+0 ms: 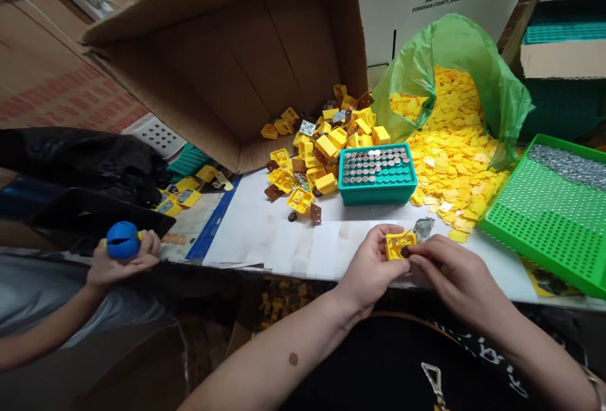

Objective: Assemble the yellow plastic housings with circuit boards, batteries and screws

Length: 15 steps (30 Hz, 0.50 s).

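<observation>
My left hand (374,269) is closed round a small open yellow plastic casing (394,245), holding it just above the table's front edge. Thumb and forefinger of my right hand (447,266) pinch a small dark round piece (406,251) at the casing's right side. A greyish flap-like piece (424,228) sticks up behind my right fingertips; whether it is joined to the casing I cannot tell. Just beyond my hands stands a teal tray (377,195) with rows of silver button cells (360,165). A loose dark disc (293,216) lies on the white table surface (246,228).
Yellow casings (326,146) spill from a tipped cardboard box (213,64). Flat yellow pieces (454,171) pour from a green bag (506,83). A green perforated tray (544,209) holds small metal parts (568,161). At left, another person's hand (142,256) holds a blue ball-like object (122,240).
</observation>
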Tool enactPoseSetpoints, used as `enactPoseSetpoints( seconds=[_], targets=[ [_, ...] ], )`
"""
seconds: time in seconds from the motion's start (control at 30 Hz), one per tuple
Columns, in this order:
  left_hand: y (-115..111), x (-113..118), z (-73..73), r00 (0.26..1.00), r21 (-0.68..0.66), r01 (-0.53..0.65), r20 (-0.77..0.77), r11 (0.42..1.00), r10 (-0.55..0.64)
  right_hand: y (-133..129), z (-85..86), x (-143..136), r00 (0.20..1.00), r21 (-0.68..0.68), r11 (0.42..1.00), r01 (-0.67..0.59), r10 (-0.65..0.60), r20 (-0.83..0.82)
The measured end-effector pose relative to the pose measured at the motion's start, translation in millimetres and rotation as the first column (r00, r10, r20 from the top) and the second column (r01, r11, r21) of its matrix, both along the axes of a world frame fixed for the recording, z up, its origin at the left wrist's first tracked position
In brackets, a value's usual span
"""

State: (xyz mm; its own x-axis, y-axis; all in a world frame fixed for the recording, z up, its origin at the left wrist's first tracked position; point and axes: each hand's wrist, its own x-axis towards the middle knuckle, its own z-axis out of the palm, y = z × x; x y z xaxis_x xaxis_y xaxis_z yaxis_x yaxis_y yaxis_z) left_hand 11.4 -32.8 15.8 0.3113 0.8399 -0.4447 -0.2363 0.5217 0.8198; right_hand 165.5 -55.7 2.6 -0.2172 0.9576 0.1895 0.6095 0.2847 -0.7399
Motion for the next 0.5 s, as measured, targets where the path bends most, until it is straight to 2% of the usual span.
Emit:
enactPoseSetpoints(
  seconds=[0.03, 0.1, 0.17, 0.2, 0.27, 0.37, 0.43, 0.5],
  targets=[
    [0, -2, 0.8, 0.999, -0.049, -0.01, 0.031, 0.999, 0.011, 0, 0.8, 3, 0.998, -0.004, 1.0, 0.024, -0.024, -0.062],
    [1, -6, 1.7, 0.999, -0.122, -0.01, 0.048, 0.993, 0.016, 1, 1.3, 9, 0.97, -0.051, 0.986, 0.157, -0.164, -0.177],
    [0, -8, 2.0, 0.998, -0.151, 0.028, 0.059, 0.988, -0.02, 3, 1.7, 12, 0.899, -0.216, 0.94, 0.264, -0.321, -0.299],
    [0, -10, 2.0, 0.996, -0.152, 0.061, 0.078, 0.986, -0.05, 5, 2.3, 12, 0.856, -0.322, 0.91, 0.261, -0.373, -0.358],
    [-1, -12, 2.1, 0.983, -0.145, 0.14, 0.143, 0.98, -0.119, 8, 4.8, 12, 0.789, -0.482, 0.858, 0.18, -0.419, -0.45],
    [-2, -14, 1.5, 0.963, -0.099, 0.206, 0.2, 0.973, -0.183, 13, 9.7, 10, 0.755, -0.589, 0.808, 0.019, -0.397, -0.521],
    [-2, -14, -0.2, 0.977, -0.041, 0.176, 0.131, 0.983, -0.169, 14, 12.6, 8, 0.716, -0.638, 0.768, -0.067, -0.408, -0.566],
    [-1, -12, -3.5, 0.991, 0.008, 0.134, 0.011, 0.991, -0.134, 15, 15.5, 5, 0.626, -0.684, 0.723, -0.097, -0.49, -0.606]
  ],
)
